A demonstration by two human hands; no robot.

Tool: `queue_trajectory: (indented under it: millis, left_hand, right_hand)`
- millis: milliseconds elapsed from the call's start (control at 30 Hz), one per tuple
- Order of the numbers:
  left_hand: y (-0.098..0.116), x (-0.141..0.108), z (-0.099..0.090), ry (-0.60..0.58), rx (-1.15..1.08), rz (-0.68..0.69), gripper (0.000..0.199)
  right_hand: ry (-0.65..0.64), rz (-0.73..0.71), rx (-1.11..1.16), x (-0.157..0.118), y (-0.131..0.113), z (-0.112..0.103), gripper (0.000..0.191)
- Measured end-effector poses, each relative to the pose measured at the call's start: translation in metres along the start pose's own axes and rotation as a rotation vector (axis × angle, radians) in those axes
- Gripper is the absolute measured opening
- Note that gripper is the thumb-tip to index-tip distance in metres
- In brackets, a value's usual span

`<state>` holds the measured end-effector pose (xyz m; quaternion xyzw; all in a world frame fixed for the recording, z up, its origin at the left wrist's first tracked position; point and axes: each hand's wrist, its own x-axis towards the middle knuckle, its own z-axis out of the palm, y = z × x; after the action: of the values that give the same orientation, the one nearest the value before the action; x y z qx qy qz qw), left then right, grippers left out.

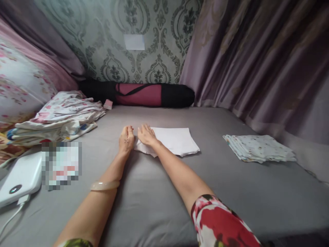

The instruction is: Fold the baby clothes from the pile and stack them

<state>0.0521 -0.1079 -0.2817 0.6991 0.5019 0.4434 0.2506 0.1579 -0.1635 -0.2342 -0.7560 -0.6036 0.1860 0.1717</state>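
A folded white cloth (174, 140) lies flat on the grey bed sheet in front of me. My right hand (147, 134) rests palm down over its left end, fingers stretched out. Just left of that end is my left hand (126, 140), turned on its side with the fingers curled in. Whether those fingers pinch anything is hidden. A pale bangle (105, 186) circles the left forearm.
Folded patterned cloths (259, 147) lie to the right. Piled printed clothes (64, 113) and a white power bank (23, 175) with a cable are at left. A long black and maroon bag (138, 94) lies along the wall beside curtains (246, 55).
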Motion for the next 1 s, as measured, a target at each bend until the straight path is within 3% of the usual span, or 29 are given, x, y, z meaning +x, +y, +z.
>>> queue_trajectory:
  millis: [100, 200, 367, 467, 633, 800, 1000]
  left_hand:
    - [0.015, -0.006, -0.001, -0.04, 0.051, 0.1, 0.041]
    - [0.029, -0.008, 0.007, -0.191, 0.134, 0.228, 0.038]
    - [0.041, -0.003, 0.036, -0.563, 0.35, 0.457, 0.043]
    - [0.034, 0.001, 0.054, -0.681, 0.511, 0.484, 0.051]
    - [0.022, 0.005, 0.064, -0.735, 0.615, 0.461, 0.058]
    - [0.036, 0.007, 0.049, -0.801, 0.629, 0.437, 0.061]
    - [0.03, -0.001, 0.037, -0.698, 0.672, 0.426, 0.061]
  right_hand:
    - [0.034, 0.015, -0.023, -0.022, 0.021, -0.035, 0.06]
    - [0.041, 0.034, -0.103, -0.036, 0.056, -0.052, 0.061]
    - [0.046, -0.048, -0.241, -0.029, 0.107, -0.037, 0.063]
    - [0.044, -0.074, -0.247, -0.019, 0.123, -0.02, 0.063]
    - [0.036, -0.075, -0.199, -0.015, 0.126, -0.014, 0.064]
    - [-0.001, -0.067, -0.14, -0.028, 0.121, -0.04, 0.063]
    - [0.107, 0.119, -0.241, -0.045, 0.152, -0.061, 0.065]
